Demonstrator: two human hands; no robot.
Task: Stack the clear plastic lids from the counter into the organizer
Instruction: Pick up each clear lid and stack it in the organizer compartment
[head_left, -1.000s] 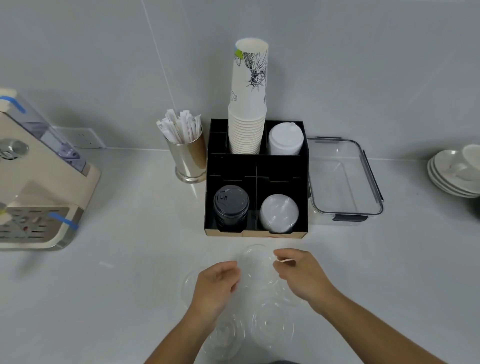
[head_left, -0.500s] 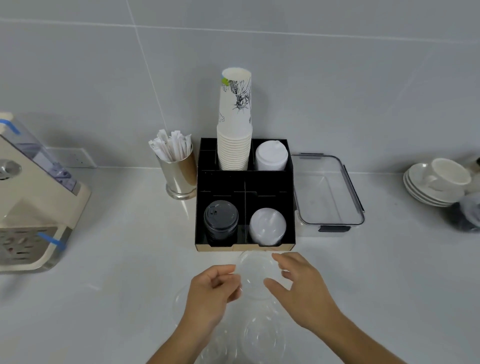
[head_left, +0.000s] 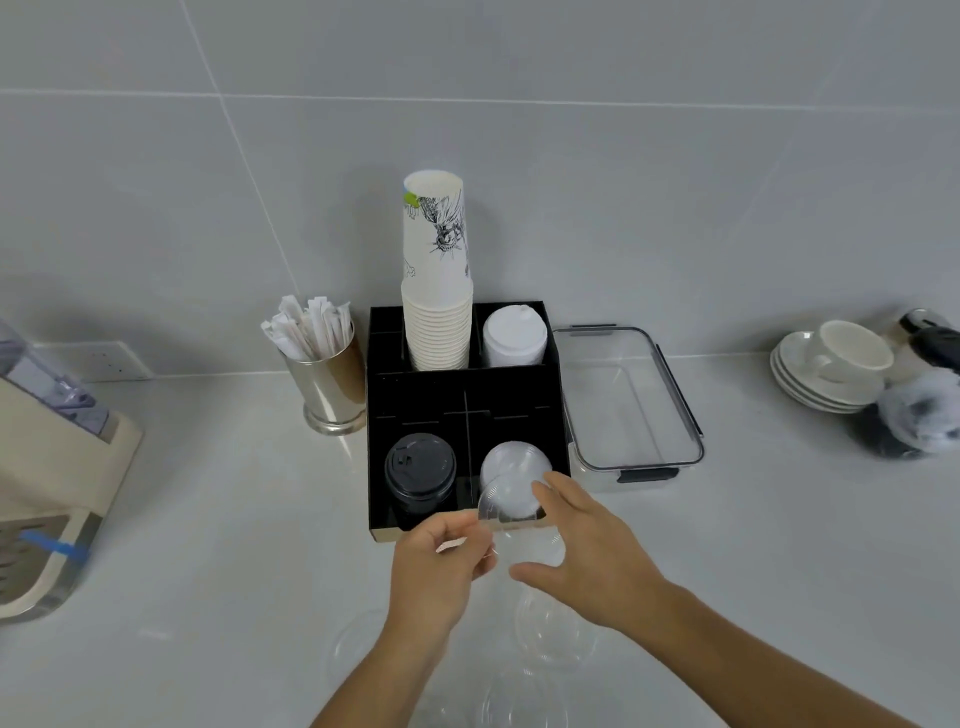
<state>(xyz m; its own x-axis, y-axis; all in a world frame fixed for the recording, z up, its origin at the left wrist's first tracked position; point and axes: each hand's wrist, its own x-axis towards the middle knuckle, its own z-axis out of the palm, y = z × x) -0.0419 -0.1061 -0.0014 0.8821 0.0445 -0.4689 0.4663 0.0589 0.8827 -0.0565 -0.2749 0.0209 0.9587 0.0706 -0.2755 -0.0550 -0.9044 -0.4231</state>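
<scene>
Item in hand: a clear plastic dome lid (head_left: 506, 503) is held tilted at the front edge of the black organizer (head_left: 462, 400), overlapping the front-right compartment.
Destination: a stack of clear lids (head_left: 514, 462) is already seated in that compartment; a stack of black lids (head_left: 420, 470) fills the one to its left.
Left hand: the left hand (head_left: 439, 569) is curled, with thumb and fingertips pinched on the lid's lower-left rim.
Right hand: the right hand (head_left: 587, 551) is spread and loose; its fingertips (head_left: 543, 486) lie against the lid's right edge, but it cannot be told whether the rim is gripped or only steadied.
Remaining stock: several more clear lids (head_left: 553, 636) lie flat on the white counter (head_left: 208, 519) beneath and behind the wrists; their outlines are faint and no count can be given.
Handling, judged: the lid is taken to be very light, thin and springy, with a smooth surface likely to slip. The dome is expected to dent under a squeeze.
Recommended hold: the rim should be taken at opposite edges with light pressure, the dome left untouched.
Risk, judged: a tilted lid may catch on the divider or sit crooked on the stack; it should be levelled before release.
</scene>
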